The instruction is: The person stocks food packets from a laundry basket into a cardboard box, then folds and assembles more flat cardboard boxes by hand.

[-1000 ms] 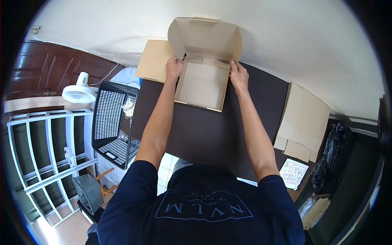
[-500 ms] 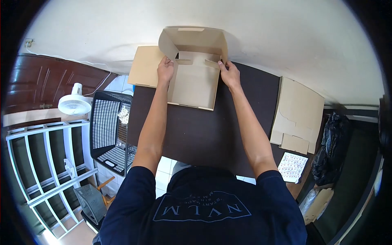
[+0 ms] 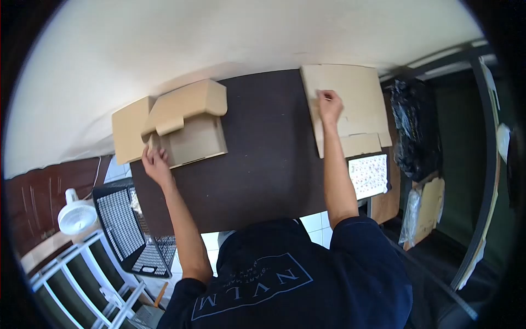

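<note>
Head view: left hand (image 3: 156, 163) grips the folded box (image 3: 193, 131); right hand (image 3: 330, 104) on flat cardboard (image 3: 359, 90), grip unclear.

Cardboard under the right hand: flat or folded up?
Flat. The cardboard blank lies spread on the dark table with no walls raised, and the right hand rests on it.

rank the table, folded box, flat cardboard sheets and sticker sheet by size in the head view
1. table
2. flat cardboard sheets and folded box, about alike, not ranked
3. sticker sheet
</note>
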Demonstrator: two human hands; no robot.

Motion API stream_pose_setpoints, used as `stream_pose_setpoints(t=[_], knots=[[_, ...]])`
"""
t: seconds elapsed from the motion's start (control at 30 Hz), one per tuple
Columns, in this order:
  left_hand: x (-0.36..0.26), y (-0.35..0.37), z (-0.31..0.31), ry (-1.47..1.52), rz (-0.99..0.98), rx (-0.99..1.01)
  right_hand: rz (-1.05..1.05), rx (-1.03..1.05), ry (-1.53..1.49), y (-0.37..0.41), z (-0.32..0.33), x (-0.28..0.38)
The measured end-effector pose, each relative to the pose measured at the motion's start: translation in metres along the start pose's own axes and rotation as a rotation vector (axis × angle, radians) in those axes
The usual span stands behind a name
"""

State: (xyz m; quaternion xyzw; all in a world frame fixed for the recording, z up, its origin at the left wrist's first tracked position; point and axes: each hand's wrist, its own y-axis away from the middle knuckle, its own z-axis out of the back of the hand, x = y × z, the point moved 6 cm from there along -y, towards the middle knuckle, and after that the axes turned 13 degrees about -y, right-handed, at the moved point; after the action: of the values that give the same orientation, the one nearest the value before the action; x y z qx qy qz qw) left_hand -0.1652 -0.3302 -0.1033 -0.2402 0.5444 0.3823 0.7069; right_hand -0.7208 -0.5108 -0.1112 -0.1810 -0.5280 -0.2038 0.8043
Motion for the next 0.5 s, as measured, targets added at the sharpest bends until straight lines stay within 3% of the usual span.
stream_pose_setpoints(t=[0.1,0.2,0.27,0.3,0.37,0.43,0.5], knots=[[0.01,0.045,0.012,-0.041,-0.017,0.017,-0.014,-0.229,0.249,-0.042,0.095,-0.05],[0.027,0.074,0.025,-0.072,0.022,0.022,-0.144,-0.304,0.42,-0.074,0.165,-0.095],[0.041,0.084,0.028,-0.098,0.0,0.091,-0.451,-0.327,0.279,-0.095,0.192,-0.157],[0.047,0.09,0.03,-0.099,-0.004,0.09,-0.453,-0.327,0.276,-0.098,0.193,-0.155],[0.053,0.103,0.026,-0.141,0.005,0.186,-0.717,-0.504,-0.349,-0.09,0.189,-0.155],[0.048,0.119,0.021,-0.173,-0.009,0.204,-0.704,-0.502,-0.439,-0.095,0.179,-0.14],[0.045,0.138,0.008,-0.223,-0.015,0.397,-0.795,-0.591,-0.53,-0.103,0.168,-0.144]])
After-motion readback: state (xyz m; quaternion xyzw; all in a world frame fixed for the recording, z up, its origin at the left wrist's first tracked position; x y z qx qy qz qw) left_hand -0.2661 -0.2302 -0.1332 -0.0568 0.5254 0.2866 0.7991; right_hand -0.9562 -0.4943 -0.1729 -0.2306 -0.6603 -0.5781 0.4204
